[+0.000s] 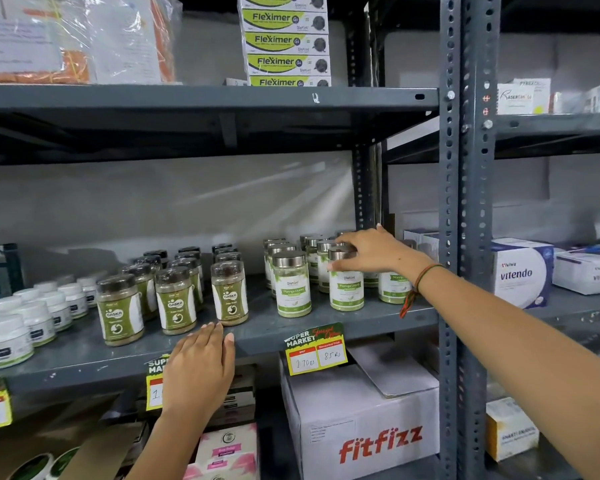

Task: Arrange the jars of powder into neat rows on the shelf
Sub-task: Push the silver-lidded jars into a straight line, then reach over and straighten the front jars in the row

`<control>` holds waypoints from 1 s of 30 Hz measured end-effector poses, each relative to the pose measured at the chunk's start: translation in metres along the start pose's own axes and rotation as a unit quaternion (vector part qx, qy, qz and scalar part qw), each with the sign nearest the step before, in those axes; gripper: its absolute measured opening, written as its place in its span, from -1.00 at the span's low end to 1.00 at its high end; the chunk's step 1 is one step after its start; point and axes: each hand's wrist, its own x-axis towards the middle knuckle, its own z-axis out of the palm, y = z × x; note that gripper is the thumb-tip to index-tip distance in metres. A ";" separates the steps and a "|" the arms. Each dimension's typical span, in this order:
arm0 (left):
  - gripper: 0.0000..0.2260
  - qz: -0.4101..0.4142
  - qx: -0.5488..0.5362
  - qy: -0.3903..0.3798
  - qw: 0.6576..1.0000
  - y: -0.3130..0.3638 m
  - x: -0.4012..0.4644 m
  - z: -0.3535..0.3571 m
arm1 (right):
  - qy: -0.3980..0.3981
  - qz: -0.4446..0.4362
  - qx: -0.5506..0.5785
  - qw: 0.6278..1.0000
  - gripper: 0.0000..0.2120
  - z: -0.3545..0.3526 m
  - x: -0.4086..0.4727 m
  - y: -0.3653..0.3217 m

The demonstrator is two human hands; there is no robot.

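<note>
The grey metal shelf (274,332) carries the jars of powder in two groups. Toward its right end stand the Moringa jars (291,285), clear with silver lids and green-and-white labels, set in short rows running back from the shelf's front edge. The right hand (374,252) reaches over this group and grips the silver lid of the front Moringa jar (346,282) from above, fingers (342,263) curled down around the lid's near side; the jar stands upright on the shelf, just beside its neighbours. A red-and-green thread band (418,282) circles that wrist. Left of the Moringa group on the same shelf stand the Gaska jars (230,294), dark-lidded with olive labels, in three rows. The left hand (200,368) lies open and flat, palm down, against the shelf's front edge just before the Gaska jars, holding nothing. Small white tubs (32,322) fill the shelf's left end. A price tag (315,348) hangs from the shelf's front lip, above a Fitfizz carton (368,427).
</note>
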 end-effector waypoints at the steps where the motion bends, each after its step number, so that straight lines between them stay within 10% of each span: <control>1: -0.51 0.000 0.000 0.001 1.000 0.000 0.000 0.000 | 0.006 -0.007 -0.003 1.000 -0.27 0.001 0.000 -0.001; 21: -0.52 0.001 0.004 0.011 1.000 0.000 -0.001 0.001 | 0.091 0.023 0.025 0.995 -0.16 0.002 0.004 -0.008; 30: -0.56 0.003 0.013 0.013 1.000 0.001 0.001 0.000 | 0.121 -0.141 0.071 0.980 -0.26 0.004 0.033 -0.124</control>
